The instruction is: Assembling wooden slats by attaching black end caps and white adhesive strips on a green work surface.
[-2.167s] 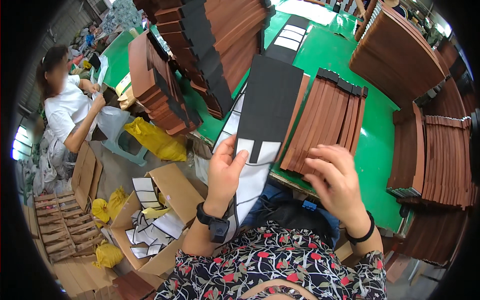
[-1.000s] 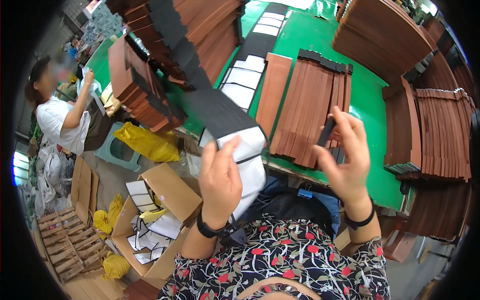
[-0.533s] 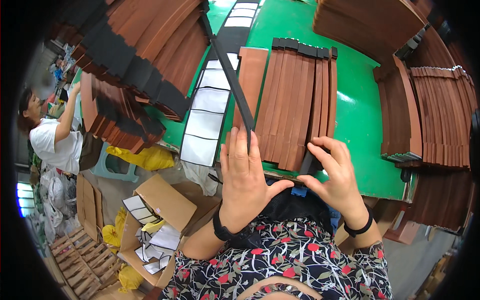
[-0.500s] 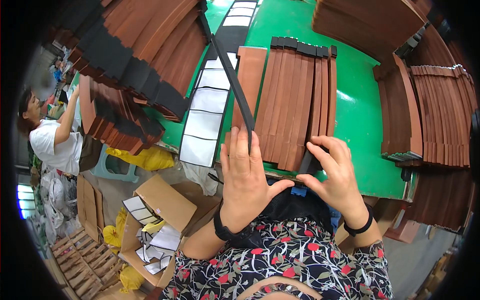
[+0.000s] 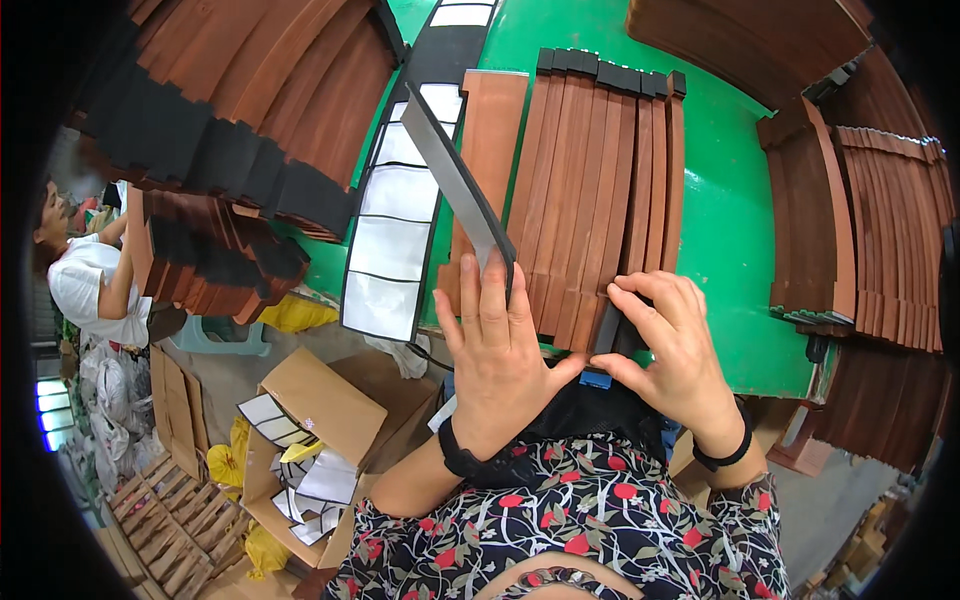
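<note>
Left hand (image 5: 497,350), fingers straight and thumb spread wide, has the grey-faced black strip (image 5: 453,178) wedged between its fingers, slanting up and away beyond their tips. Right hand (image 5: 675,345) curls thumb and forefinger about a small dark piece (image 5: 607,326) just beyond its tips, though I cannot tell how firmly. Good work here probably means steadying the strip clear of the brown slats (image 5: 572,200) ahead, and pressing lightly enough to leave their row undisturbed.

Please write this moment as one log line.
left grip: touching grey-faced black strip; right grip: at dark piece; brown boards: row on green table
</note>
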The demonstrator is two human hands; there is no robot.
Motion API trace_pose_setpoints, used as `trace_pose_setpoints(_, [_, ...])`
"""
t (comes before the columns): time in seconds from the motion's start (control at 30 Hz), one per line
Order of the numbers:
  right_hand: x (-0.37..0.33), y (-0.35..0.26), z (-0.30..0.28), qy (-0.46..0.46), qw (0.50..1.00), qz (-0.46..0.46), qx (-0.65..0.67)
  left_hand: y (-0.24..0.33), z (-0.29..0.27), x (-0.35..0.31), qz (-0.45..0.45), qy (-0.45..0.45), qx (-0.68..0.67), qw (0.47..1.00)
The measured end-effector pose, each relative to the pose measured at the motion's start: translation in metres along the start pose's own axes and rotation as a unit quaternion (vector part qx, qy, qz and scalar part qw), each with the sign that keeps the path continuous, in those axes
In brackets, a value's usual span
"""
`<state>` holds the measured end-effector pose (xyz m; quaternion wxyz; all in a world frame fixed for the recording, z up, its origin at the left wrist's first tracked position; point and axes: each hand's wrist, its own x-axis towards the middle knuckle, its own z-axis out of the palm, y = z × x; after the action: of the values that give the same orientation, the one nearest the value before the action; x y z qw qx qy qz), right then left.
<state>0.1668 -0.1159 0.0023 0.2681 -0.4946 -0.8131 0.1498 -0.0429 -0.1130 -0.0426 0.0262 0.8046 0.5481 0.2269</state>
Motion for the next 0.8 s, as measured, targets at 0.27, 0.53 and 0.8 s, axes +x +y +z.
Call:
trace_pose_setpoints(0.27, [0.005, 0.001, -0.005, -0.032, 0.999, -0.008, 0.003, 0.001, 0.0, 0.001, -0.007, -0.001, -0.011, 1.0])
trace_pose_setpoints(0.53, [0.009, 0.002, -0.007, -0.04, 0.999, -0.01, 0.008, 0.001, -0.001, 0.002, -0.009, -0.005, -0.024, 1.0])
trace_pose_setpoints(0.8, [0.011, -0.003, -0.008, -0.058, 0.998, 0.004, -0.009, 0.001, 0.0, 0.001, -0.009, -0.004, -0.025, 1.0])
